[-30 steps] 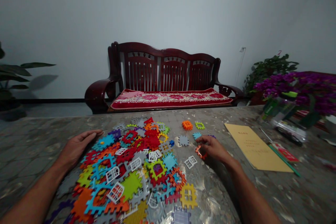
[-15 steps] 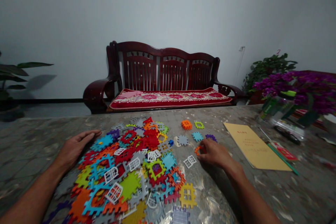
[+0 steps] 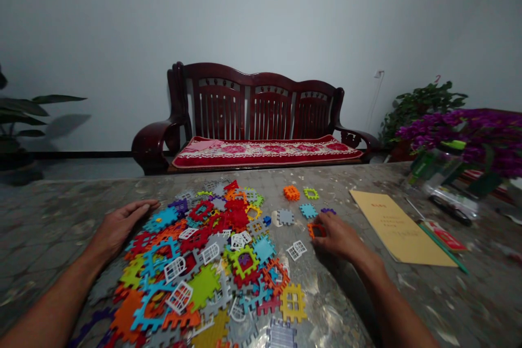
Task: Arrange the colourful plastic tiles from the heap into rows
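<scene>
the orange frame (image 3: 311, 231) is found near the blue tile (image 3: 308, 211), between thumb and fingers of the right hand (image 3: 336, 235), clamping indeterminable, and should be guided flat by its rim, the left hand (image 3: 118, 227) lying empty.

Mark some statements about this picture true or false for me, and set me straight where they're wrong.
1. The right hand is at an orange frame. True.
2. The left hand is on the booklet. False: it is by the left side of the heap.
3. White windows lie on the heap. True.
4. The green stick is buried in the heap. False: it lies by the booklet.
5. The cushion on the bench is plain blue. False: it is red with a pale pattern.
6. Purple flowers show at the far right. True.
</scene>
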Available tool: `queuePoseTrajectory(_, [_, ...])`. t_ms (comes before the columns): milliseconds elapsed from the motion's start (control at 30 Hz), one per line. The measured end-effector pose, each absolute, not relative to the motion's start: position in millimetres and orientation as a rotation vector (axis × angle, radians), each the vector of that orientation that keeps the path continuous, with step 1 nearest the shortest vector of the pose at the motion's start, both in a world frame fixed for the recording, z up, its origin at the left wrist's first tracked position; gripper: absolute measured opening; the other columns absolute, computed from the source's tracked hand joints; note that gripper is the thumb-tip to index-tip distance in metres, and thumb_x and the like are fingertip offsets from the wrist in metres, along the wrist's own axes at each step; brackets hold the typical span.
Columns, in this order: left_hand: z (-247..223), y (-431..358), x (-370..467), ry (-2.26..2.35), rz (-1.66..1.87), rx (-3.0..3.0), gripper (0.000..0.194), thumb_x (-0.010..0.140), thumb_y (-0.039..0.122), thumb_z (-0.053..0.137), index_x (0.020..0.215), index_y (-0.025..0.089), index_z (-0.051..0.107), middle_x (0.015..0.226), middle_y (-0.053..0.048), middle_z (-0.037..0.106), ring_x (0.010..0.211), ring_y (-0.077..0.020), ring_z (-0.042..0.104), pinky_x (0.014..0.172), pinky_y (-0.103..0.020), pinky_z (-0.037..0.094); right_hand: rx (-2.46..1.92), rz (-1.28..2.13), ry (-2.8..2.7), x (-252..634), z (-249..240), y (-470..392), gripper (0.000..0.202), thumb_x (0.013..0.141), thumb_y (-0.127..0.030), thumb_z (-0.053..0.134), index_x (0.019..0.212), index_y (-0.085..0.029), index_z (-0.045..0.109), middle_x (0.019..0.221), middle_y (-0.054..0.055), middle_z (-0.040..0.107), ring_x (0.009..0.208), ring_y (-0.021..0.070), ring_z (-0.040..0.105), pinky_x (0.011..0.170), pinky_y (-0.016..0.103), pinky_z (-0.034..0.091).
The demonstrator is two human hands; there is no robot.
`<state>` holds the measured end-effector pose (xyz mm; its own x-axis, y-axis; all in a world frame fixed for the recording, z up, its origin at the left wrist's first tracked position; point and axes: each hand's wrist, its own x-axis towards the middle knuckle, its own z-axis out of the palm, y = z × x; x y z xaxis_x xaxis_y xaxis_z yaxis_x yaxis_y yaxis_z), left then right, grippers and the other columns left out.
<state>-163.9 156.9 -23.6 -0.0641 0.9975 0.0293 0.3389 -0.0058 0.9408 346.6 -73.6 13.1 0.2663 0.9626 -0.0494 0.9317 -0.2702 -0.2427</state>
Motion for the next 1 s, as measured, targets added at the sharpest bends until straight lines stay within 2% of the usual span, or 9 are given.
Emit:
queuePoseTrajectory(200, [-22.0,154.4,-160.8,1.473,1.094,1.408,0.075,0.052,0.073,0.079,0.102,0.018,0.078,0.119,-0.017,0.081,0.119,-0.0374,0.073,0.111,-0.05,0.051,-2.317,0.3,-1.782,350.5,9.8,-70.1,0.032,0.077,-0.013,0.068,0.109,-0.017,0.07,0.115,0.011,0.068,0.106,0.0252,0.064,0.085,0.03,0.044])
queuePoseTrajectory(333, [-21.1,153.0,-159.3,1.445,1.097,1.392,0.074,0.053,0.072,0.08,0.103,0.017,0.077,0.12,-0.017,0.081,0.12,-0.0367,0.073,0.111,-0.049,0.051,-2.176,0.203,-1.761,343.2,10.8,-68.1,0.027,0.08,-0.016,0.063,0.105,-0.019,0.071,0.115,0.009,0.072,0.111,0.027,0.064,0.089,0.033,0.044])
queuePoseTrajectory(467, [-18.7,151.2,-158.4,1.465,1.082,1.437,0.076,0.054,0.075,0.078,0.103,0.016,0.078,0.122,-0.018,0.08,0.12,-0.0372,0.072,0.111,-0.048,0.05,-1.973,0.394,-1.763,307.5,8.2,-60.2,0.021,0.087,-0.023,0.056,0.102,-0.02,0.071,0.096,0.005,0.075,0.088,0.0208,0.068,0.076,0.028,0.045])
queuePoseTrajectory(600, [-16.9,149.8,-157.9,1.473,1.095,1.456,0.076,0.055,0.077,0.077,0.102,0.017,0.079,0.121,-0.018,0.081,0.118,-0.0367,0.073,0.111,-0.048,0.05,-1.989,0.483,-1.801,262.4,11.3,-53.0,0.031,0.091,-0.034,0.058,0.117,-0.022,0.071,0.099,0.005,0.078,0.085,0.0207,0.07,0.073,0.028,0.044])
queuePoseTrajectory(700, [-16.6,150.1,-158.7,1.478,1.093,1.465,0.074,0.056,0.076,0.077,0.101,0.018,0.079,0.117,-0.016,0.082,0.117,-0.0363,0.074,0.112,-0.048,0.05,-2.062,0.489,-1.846,243.1,14.4,-49.6,0.044,0.087,-0.037,0.064,0.129,-0.024,0.068,0.1,0.004,0.079,0.089,0.0228,0.071,0.073,0.028,0.043])
queuePoseTrajectory(833, [-18.1,152.1,-160.3,1.48,1.085,1.483,0.072,0.057,0.076,0.077,0.1,0.018,0.079,0.114,-0.016,0.083,0.116,-0.0367,0.074,0.112,-0.05,0.049,-2.037,0.6,-1.82,237.5,7.4,-44.5,0.054,0.081,-0.027,0.065,0.135,-0.025,0.065,0.095,0.001,0.078,0.085,0.0194,0.069,0.07,0.026,0.042])
queuePoseTrajectory(1000, [-20.2,152.7,-159.8,1.44,1.107,1.404,0.073,0.054,0.074,0.08,0.101,0.017,0.078,0.119,-0.018,0.081,0.12,-0.0367,0.073,0.111,-0.047,0.051,-1.968,0.685,-1.633,243.4,-6.3,-35.2,0.045,0.081,-0.017,0.059,0.124,-0.022,0.072,0.082,0.0,0.073,0.074,0.0172,0.065,0.064,0.025,0.043])
